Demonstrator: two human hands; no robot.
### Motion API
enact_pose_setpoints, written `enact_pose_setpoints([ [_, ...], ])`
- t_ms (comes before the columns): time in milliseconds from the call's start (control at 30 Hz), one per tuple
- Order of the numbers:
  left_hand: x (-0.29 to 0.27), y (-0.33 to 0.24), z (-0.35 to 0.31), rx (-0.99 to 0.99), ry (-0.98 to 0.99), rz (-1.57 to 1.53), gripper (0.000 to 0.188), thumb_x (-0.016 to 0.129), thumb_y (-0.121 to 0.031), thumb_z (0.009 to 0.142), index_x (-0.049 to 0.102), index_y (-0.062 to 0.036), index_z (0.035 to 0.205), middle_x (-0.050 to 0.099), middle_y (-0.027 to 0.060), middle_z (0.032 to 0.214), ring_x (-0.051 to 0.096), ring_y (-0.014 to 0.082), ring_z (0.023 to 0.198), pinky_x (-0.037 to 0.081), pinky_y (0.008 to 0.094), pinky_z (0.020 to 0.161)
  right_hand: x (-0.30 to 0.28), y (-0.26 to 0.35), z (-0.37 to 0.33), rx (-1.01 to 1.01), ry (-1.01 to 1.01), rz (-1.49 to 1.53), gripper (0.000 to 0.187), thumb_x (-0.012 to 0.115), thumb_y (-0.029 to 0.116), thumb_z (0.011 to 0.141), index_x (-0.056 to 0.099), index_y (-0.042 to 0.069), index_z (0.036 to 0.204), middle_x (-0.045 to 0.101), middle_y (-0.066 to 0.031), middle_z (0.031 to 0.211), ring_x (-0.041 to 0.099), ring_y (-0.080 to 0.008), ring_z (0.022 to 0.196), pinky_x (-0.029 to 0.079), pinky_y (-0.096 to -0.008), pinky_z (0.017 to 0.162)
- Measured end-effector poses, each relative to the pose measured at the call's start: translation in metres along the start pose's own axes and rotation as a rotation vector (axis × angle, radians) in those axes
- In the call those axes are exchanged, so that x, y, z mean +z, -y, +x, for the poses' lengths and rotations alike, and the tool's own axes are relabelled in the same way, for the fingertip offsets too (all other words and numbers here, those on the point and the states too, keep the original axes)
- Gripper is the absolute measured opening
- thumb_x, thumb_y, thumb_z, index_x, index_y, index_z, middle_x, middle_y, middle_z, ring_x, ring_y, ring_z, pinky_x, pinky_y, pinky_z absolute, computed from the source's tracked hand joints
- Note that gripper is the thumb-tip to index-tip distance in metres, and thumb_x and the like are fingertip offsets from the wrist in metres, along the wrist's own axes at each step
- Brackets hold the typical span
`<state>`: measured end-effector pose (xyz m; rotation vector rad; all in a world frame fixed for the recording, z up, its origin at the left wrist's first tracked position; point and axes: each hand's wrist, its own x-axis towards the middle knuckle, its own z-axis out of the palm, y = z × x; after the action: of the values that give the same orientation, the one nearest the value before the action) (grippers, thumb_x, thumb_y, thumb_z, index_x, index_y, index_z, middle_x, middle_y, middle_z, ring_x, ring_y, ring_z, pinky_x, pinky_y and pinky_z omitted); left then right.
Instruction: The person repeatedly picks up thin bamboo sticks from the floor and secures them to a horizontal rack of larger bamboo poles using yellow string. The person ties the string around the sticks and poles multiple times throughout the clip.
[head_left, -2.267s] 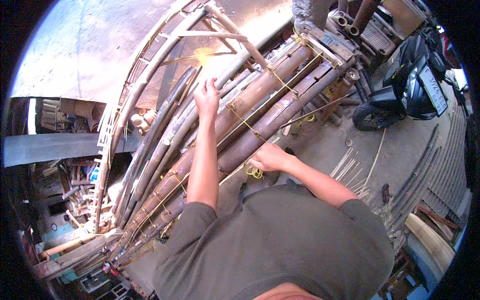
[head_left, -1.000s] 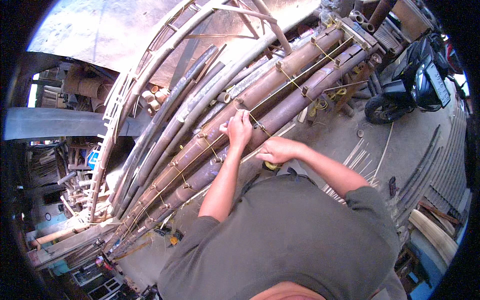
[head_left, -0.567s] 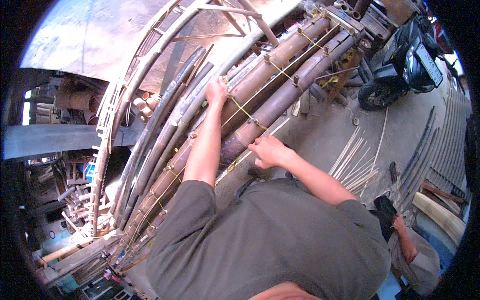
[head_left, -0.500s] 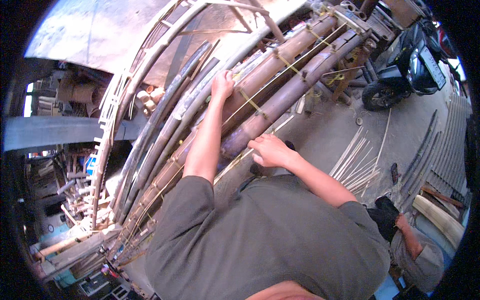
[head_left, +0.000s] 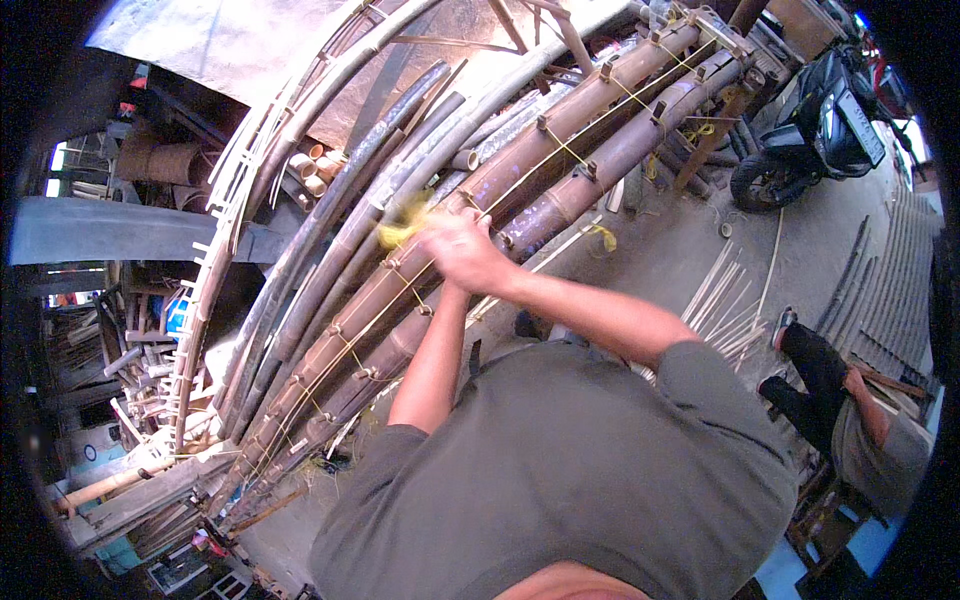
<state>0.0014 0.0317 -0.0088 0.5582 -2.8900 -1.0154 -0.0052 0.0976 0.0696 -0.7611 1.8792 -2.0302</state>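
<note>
Two long brown bamboo poles, an upper one and a lower one, run diagonally in front of me. Thin cord and small pegs bind them at intervals. Over the upper pole my hands cross. My right hand is smeared by motion and lies in front of my left hand, whose fingers are mostly hidden. At their left edge is a blurred bunch of yellow twine; which hand has it, I cannot tell. A yellow strand lies beside a thin pale strip below the lower pole.
Grey and brown poles lie beyond, beside a curved ladder-like frame. A motorcycle is parked at right near thin bamboo sticks on the floor. Another person is at the lower right.
My right hand has moved up and left, across my left hand at the upper pole. A blurred yellow bunch now shows beside them. The view has shifted slightly.
</note>
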Motion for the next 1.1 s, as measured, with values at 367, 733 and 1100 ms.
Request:
enact_pose_setpoints([
  [367,-0.002,0.020,0.005,0.114,-0.066,-0.095,0.027,0.045,-0.028,0.098,0.065,-0.0123,0.105,0.067,0.0162,0.098,0.063,0.0367,0.095,0.040,0.0505,0.085,-0.120,-0.079,0.088,-0.181,0.830,-1.009,0.029,0.065,0.033,0.082,0.069,0.008,0.095,0.065,-0.0141,0.094,0.063,-0.0317,0.096,0.049,-0.0468,0.081],
  [733,0.003,0.017,0.010,0.050,-0.131,-0.147,0.028,0.046,-0.030,0.097,0.067,-0.0112,0.101,0.068,0.0164,0.091,0.064,0.0367,0.088,0.040,0.0469,0.082,-0.119,-0.064,0.136,-0.057,0.396,-0.516,0.039,0.050,0.036,0.097,0.060,0.004,0.117,0.065,-0.0153,0.109,0.064,-0.0247,0.096,0.051,-0.0379,0.085],
  [1100,0.026,0.035,0.012,0.041,-0.241,-0.202,0.026,0.048,-0.029,0.095,0.065,-0.0103,0.092,0.067,0.0153,0.081,0.062,0.0361,0.076,0.033,0.0500,0.077,-0.107,0.000,0.034,-0.037,0.887,-0.321,0.040,0.046,0.032,0.096,0.059,0.000,0.076,0.059,-0.0148,0.067,0.057,-0.0246,0.063,0.047,-0.0392,0.064],
])
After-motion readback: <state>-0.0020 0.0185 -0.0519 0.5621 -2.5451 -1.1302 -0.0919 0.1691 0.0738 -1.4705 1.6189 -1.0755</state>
